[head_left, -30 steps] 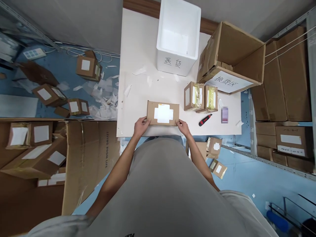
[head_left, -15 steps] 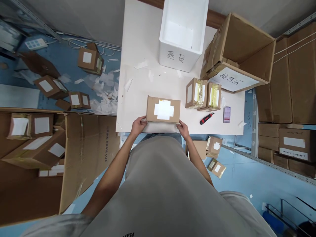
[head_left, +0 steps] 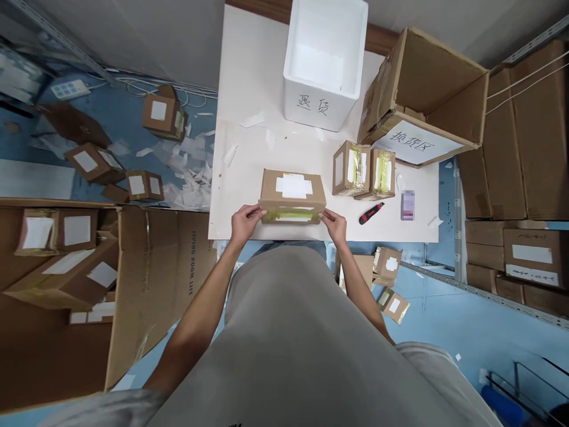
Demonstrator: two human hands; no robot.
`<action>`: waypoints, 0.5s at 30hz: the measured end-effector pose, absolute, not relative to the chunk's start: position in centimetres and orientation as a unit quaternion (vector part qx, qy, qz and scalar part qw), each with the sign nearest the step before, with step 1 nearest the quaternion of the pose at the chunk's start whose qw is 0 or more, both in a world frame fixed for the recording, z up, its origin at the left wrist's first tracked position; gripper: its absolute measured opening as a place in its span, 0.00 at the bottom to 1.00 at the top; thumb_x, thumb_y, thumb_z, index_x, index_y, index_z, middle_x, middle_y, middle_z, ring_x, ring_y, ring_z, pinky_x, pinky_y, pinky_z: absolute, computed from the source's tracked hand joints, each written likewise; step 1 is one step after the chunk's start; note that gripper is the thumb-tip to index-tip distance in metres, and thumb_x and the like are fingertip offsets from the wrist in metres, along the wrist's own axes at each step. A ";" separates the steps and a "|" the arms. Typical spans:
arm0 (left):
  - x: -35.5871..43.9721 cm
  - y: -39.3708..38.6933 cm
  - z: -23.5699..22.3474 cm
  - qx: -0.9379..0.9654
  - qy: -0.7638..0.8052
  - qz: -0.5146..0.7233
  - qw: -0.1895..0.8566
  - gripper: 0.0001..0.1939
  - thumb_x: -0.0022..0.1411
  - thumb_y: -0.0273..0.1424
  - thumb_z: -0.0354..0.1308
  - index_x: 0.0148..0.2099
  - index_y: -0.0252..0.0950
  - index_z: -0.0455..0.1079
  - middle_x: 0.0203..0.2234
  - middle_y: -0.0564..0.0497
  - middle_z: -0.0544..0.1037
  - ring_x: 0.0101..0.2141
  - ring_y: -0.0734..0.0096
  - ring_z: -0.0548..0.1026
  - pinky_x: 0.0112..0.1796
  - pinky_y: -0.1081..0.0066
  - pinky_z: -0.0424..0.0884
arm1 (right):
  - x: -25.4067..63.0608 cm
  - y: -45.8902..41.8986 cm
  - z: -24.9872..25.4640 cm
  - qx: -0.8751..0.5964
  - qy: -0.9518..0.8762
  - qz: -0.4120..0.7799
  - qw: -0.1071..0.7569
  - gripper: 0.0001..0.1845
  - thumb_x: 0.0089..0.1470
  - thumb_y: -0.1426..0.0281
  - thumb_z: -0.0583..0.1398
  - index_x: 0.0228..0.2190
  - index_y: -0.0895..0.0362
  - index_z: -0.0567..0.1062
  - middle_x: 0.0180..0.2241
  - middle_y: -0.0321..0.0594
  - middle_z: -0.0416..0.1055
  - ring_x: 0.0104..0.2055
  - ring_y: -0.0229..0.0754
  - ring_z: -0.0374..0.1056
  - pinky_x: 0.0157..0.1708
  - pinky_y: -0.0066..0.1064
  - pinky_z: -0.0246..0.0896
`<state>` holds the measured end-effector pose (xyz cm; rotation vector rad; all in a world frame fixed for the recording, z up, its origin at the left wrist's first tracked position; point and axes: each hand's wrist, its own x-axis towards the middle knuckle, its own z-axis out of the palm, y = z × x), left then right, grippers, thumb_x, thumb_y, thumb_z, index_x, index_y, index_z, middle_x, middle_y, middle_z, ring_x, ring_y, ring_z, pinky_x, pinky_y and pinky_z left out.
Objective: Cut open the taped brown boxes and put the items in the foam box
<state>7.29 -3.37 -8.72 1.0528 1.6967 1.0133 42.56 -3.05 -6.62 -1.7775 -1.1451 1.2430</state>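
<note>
One box (head_left: 292, 202), white label (head_left: 294, 185) uppermost; my left hand (head_left: 246, 223), right hand (head_left: 334, 225) pinching its ends, fingers nearly closed. Knife (head_left: 371, 213), right.

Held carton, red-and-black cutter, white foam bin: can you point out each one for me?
Held carton (head_left: 293, 190), head view: labelled top face.
Red-and-black cutter (head_left: 369, 215), head view: handle.
White foam bin (head_left: 315, 112), head view: front wall.
</note>
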 end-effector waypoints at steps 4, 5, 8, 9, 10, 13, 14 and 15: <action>6.8 -2.6 -7.1 0.450 0.688 0.424 0.379 0.23 0.65 0.50 0.73 0.50 0.37 0.91 0.41 0.45 0.87 0.44 0.56 0.85 0.50 0.60 0.85 | 42.3 -1.3 -4.6 -0.696 -0.450 0.431 0.356 0.30 0.58 0.45 0.74 0.49 0.55 0.92 0.51 0.48 0.91 0.58 0.61 0.87 0.64 0.48 0.81; 6.9 -2.4 -7.0 0.446 0.697 0.419 0.375 0.22 0.65 0.50 0.73 0.49 0.37 0.91 0.40 0.45 0.88 0.44 0.56 0.84 0.50 0.60 0.84 | 42.1 -1.0 -4.4 -0.704 -0.457 0.420 0.344 0.28 0.59 0.45 0.73 0.48 0.54 0.93 0.49 0.47 0.92 0.57 0.61 0.88 0.63 0.48 0.82; 7.3 -1.7 -6.9 0.427 0.723 0.396 0.372 0.20 0.67 0.48 0.72 0.47 0.37 0.90 0.40 0.45 0.88 0.44 0.54 0.85 0.52 0.60 0.83 | 41.4 -0.1 -4.5 -0.722 -0.473 0.396 0.315 0.24 0.61 0.46 0.72 0.44 0.52 0.93 0.46 0.47 0.92 0.54 0.63 0.88 0.60 0.48 0.82; 7.5 -1.4 -7.0 0.425 0.728 0.391 0.370 0.19 0.68 0.47 0.72 0.48 0.37 0.90 0.41 0.45 0.88 0.45 0.54 0.85 0.54 0.59 0.83 | 41.3 0.2 -4.7 -0.723 -0.479 0.389 0.311 0.24 0.62 0.46 0.71 0.43 0.52 0.93 0.46 0.47 0.92 0.54 0.64 0.87 0.60 0.49 0.81; 7.6 -1.1 -7.1 0.426 0.730 0.387 0.368 0.20 0.69 0.47 0.71 0.49 0.36 0.90 0.42 0.44 0.88 0.46 0.53 0.85 0.55 0.58 0.82 | 41.2 0.4 -5.0 -0.722 -0.487 0.383 0.309 0.25 0.63 0.45 0.71 0.44 0.52 0.93 0.47 0.48 0.92 0.54 0.65 0.87 0.61 0.50 0.80; 7.6 -0.7 -7.5 0.438 0.726 0.378 0.371 0.23 0.73 0.48 0.68 0.52 0.33 0.89 0.44 0.42 0.87 0.49 0.51 0.85 0.59 0.57 0.81 | 41.4 1.0 -5.6 -0.713 -0.507 0.374 0.307 0.29 0.65 0.42 0.68 0.44 0.53 0.92 0.48 0.49 0.91 0.54 0.64 0.85 0.63 0.51 0.79; 7.4 -0.7 -7.7 0.441 0.722 0.377 0.377 0.24 0.74 0.49 0.67 0.53 0.32 0.89 0.45 0.41 0.87 0.50 0.51 0.84 0.59 0.58 0.81 | 41.6 1.1 -5.9 -0.707 -0.512 0.378 0.309 0.31 0.66 0.41 0.67 0.45 0.54 0.92 0.49 0.50 0.91 0.55 0.63 0.85 0.63 0.50 0.79; 7.2 -0.8 -8.0 0.442 0.717 0.377 0.386 0.25 0.75 0.50 0.65 0.53 0.33 0.88 0.46 0.41 0.87 0.51 0.51 0.84 0.59 0.58 0.80 | 41.9 1.0 -6.2 -0.699 -0.517 0.385 0.311 0.33 0.67 0.40 0.65 0.46 0.55 0.91 0.50 0.50 0.91 0.55 0.62 0.84 0.63 0.49 0.79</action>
